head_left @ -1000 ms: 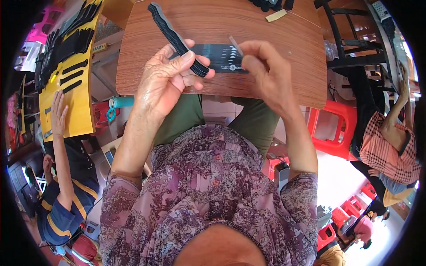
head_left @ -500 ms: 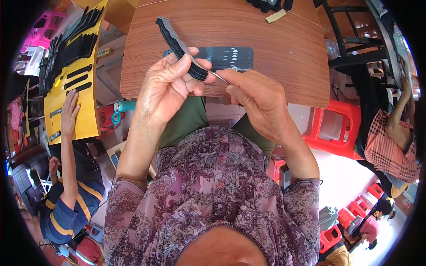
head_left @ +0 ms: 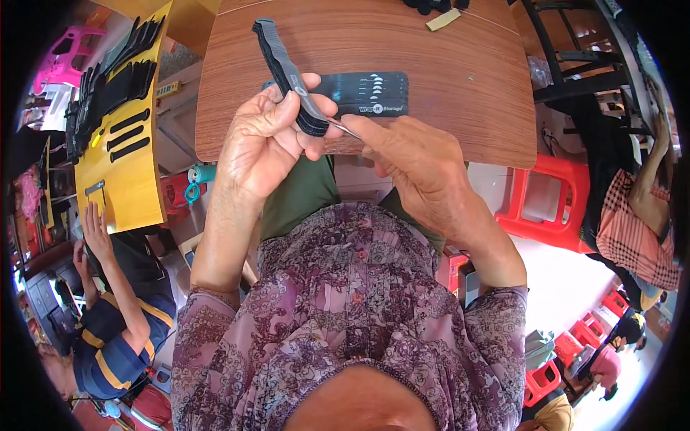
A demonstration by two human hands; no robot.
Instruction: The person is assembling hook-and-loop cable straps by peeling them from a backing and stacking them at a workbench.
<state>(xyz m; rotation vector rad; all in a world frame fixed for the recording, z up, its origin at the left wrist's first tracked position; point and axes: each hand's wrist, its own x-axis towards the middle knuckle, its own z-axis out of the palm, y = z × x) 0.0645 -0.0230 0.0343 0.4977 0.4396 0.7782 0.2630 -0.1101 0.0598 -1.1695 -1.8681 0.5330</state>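
Observation:
A stack of black and grey fabric straps (head_left: 279, 61) stands tilted in my left hand (head_left: 260, 138), pinched between thumb and fingers, its far end leaning up and left. My right hand (head_left: 424, 154) is closed round a thin pointed metal tool (head_left: 345, 129); most of it is hidden in the fist. The tool's tip meets the near end of the stack, beside my left fingertips. Beneath the hands, flat on the brown wooden table (head_left: 460, 93), lies a dark printed card (head_left: 392, 85) with a row of white marks, partly covered by my left hand.
At the far edge lie black items (head_left: 428, 6) and a tan strip (head_left: 443, 19). A yellow table (head_left: 136, 183) at left bears rows of black straps; a co-worker's hand (head_left: 95, 226) rests by its near edge. A red stool (head_left: 543, 194) stands right, a teal roll (head_left: 203, 174) left.
The strap stack has turned slightly, showing more of its grey printed face. My right hand stays close by with the tool. The co-worker's hand has drawn back toward the yellow table's near edge.

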